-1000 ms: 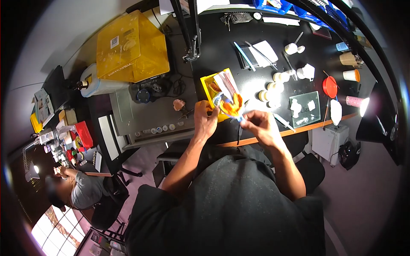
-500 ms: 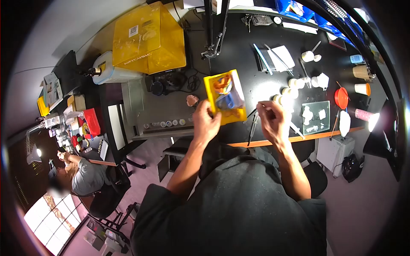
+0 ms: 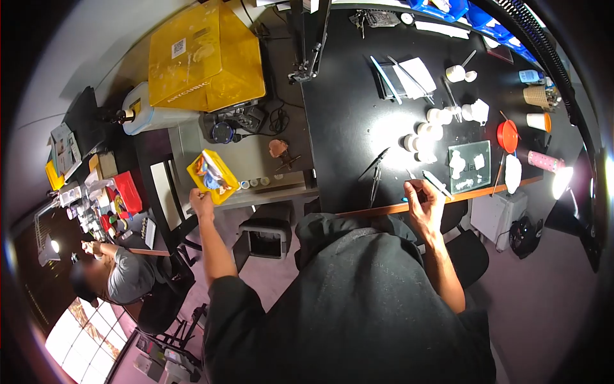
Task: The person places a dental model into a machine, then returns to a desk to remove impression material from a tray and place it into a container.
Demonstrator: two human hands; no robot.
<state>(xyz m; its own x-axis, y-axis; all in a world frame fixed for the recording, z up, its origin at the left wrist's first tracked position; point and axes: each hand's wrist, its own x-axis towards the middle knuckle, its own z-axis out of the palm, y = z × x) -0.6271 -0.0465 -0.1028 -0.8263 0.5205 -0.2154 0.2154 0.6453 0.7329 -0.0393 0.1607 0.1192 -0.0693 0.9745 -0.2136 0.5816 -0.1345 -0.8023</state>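
My left hand (image 3: 203, 203) is closed on the lower edge of a yellow packet (image 3: 213, 177) with a colourful picture, held out at the left over the lower grey surface. At the front of the black table, my right hand (image 3: 423, 200) is closed with thumb and fingertips together; anything between them is too small to name. A pale pen-like tool (image 3: 437, 184) lies just beyond its fingers. Thin dark tweezer-like tools (image 3: 376, 176) lie to its left. Beyond it are several small white jars (image 3: 423, 142) and a glass plate (image 3: 470, 168) with white material.
A yellow box (image 3: 208, 61) stands at the back left, beside dark equipment (image 3: 233, 123). A red bowl (image 3: 508, 136), an orange cup (image 3: 538, 121) and a lit lamp (image 3: 563, 182) are at the right. Another person (image 3: 131, 275) sits at a desk at the far left.
My left hand has carried the yellow packet left, away from the black table. My right hand has moved slightly down and right. The camera view has shifted a little.
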